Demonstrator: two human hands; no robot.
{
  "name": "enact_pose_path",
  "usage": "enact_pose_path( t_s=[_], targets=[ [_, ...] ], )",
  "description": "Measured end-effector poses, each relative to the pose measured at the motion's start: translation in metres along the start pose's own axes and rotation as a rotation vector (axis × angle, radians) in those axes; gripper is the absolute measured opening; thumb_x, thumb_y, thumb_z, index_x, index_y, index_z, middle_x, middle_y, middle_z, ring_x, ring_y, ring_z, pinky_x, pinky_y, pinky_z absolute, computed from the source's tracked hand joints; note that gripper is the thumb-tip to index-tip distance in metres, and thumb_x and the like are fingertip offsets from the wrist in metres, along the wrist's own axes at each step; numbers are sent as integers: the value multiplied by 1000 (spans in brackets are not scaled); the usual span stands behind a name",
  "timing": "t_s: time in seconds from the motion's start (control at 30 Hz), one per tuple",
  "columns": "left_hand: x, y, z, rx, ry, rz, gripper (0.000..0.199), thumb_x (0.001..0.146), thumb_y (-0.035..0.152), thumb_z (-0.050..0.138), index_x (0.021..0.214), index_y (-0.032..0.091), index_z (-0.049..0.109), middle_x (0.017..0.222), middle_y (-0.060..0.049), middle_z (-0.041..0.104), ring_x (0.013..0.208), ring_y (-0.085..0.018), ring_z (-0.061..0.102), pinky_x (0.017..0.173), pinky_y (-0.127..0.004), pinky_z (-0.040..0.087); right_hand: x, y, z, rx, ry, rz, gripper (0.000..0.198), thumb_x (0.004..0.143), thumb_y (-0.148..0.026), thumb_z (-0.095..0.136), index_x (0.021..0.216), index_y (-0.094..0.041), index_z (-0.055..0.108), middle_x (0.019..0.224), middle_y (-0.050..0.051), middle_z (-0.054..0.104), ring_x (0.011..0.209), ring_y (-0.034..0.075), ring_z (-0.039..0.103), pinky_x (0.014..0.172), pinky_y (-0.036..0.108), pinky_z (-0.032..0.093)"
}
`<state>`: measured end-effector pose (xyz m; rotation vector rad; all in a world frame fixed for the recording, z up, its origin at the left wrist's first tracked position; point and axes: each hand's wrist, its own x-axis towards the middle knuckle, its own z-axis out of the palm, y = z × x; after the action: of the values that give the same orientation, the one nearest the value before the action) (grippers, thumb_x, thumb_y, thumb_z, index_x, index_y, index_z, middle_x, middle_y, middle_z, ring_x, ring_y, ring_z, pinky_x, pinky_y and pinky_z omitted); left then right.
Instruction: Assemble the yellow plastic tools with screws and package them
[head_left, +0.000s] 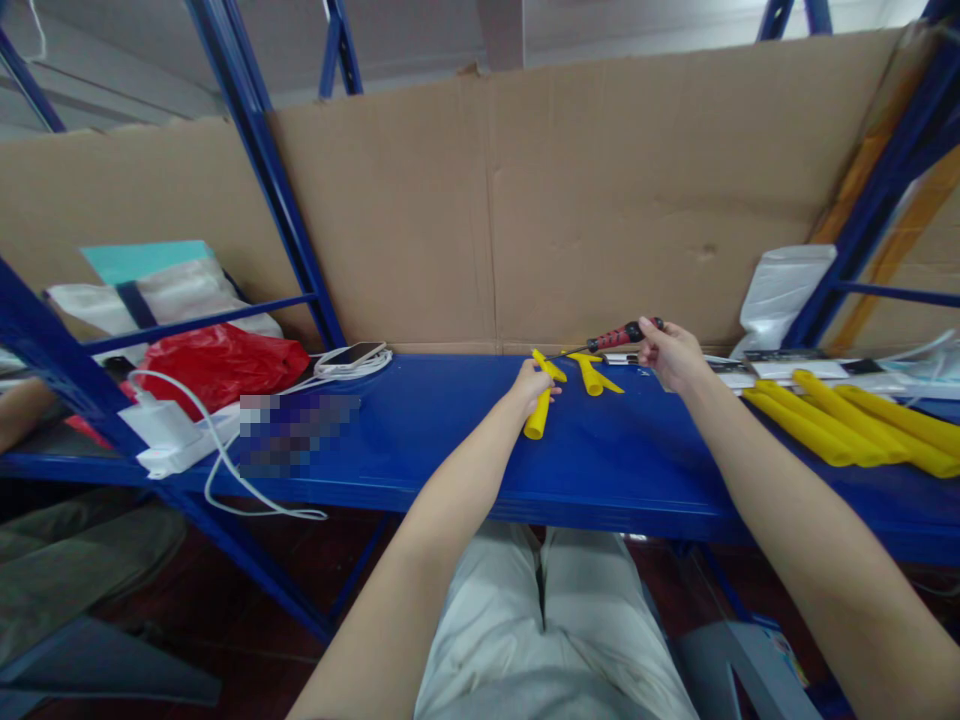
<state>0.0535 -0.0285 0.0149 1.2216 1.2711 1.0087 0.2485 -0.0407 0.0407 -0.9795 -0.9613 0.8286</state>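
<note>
My left hand (534, 382) is closed around a yellow tube-like piece (536, 418) with a crosspiece at its top, over the blue shelf. Closed on the end of a red-and-black handle, my right hand (670, 354) holds a screwdriver (613, 338). Its thin shaft points left and reaches the top of the held piece; whether the tip touches it or goes in, I cannot tell. Just right of my left hand lies a second yellow piece (592, 380) of similar form. A small whitish object (621, 359) rests below the screwdriver handle.
Several long yellow tubes (840, 430) lie at the right. A white bag (784, 290) leans by the right post. To the left are a phone (358, 354) on coiled white cable, a red plastic bag (217, 368) and a power strip (187, 450). Cardboard (600, 200) backs the shelf (435, 430).
</note>
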Motion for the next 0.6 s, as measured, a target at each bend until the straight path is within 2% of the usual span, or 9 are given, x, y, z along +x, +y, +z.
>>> enact_pose_path(
  t_s=[0.27, 0.6],
  targets=[
    [1, -1, 1, -6, 19, -3, 57, 74, -6, 45, 125, 19, 37, 104, -9, 65, 56, -10, 62, 43, -17, 38, 1, 2, 1, -14, 11, -37, 44, 60, -47, 76, 71, -21, 42, 39, -10, 42, 33, 7, 41, 33, 18, 34],
    [9, -6, 1, -43, 22, 48, 59, 72, -5, 48, 124, 21, 38, 101, -8, 66, 60, -10, 63, 47, -16, 40, -3, -2, 8, 24, 81, -208, 41, 62, -44, 73, 67, -23, 38, 40, -11, 34, 31, 6, 36, 31, 19, 31]
  ],
)
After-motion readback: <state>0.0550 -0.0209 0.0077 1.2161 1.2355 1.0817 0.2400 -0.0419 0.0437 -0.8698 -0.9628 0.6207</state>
